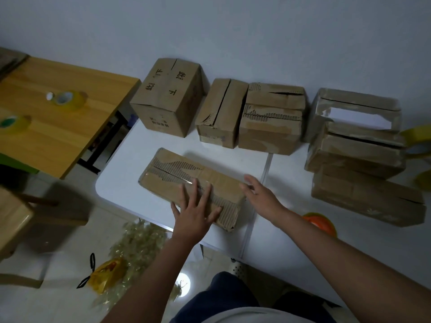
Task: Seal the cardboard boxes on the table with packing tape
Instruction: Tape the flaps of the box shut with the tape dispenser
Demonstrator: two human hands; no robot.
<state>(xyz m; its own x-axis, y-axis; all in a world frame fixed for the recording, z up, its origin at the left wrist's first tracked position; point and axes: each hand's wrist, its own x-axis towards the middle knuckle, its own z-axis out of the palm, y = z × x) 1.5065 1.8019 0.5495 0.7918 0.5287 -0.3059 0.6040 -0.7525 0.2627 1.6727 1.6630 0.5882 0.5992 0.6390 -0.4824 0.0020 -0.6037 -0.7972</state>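
Left hand (194, 209) flat on box (163, 173), right hand (258, 193) at its end

Yellow tape roll (418, 145) at right edge, mostly hidden behind stacked boxes (356, 155) and cut by frame. Second yellowish thing (425, 180) below it, cut off, possibly another roll. Orange object (320, 221) half hidden by right forearm. Wooden stool (16, 220) at left blurred, cropped. Print on tall box (166, 94) unreadable. Green-cored roll (14, 122) blurred.
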